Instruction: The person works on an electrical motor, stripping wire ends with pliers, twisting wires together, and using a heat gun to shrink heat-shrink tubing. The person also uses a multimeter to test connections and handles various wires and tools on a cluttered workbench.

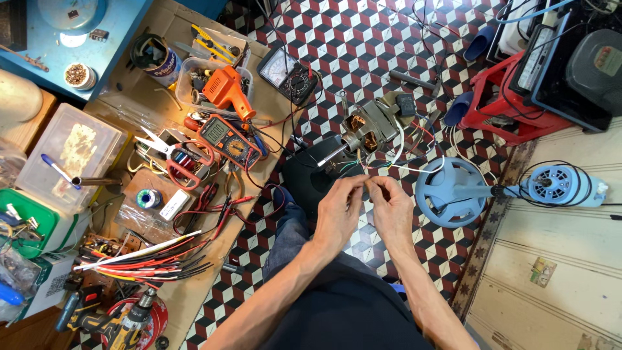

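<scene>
1. Bare copper shows in the windings of a small electric motor that lies on the patterned tile floor, just beyond both hands.
2. Thin wires, white, green and red among them, run from the motor toward the fingertips.
3. The left hand has its grip pinched together on the wire ends, thumb against forefinger.
4. The right hand meets it fingertip to fingertip, its grip likewise closed on the same wire ends; how many strands each holds is too small to tell.
5. To the right of the right hand's grip lies a blue fan base, near but not touching.
6. Left of the left hand's grip, well apart, an orange multimeter rests on cardboard among scissors and loose red and black leads.
7. Beyond the multimeter sits an orange soldering gun.
</scene>
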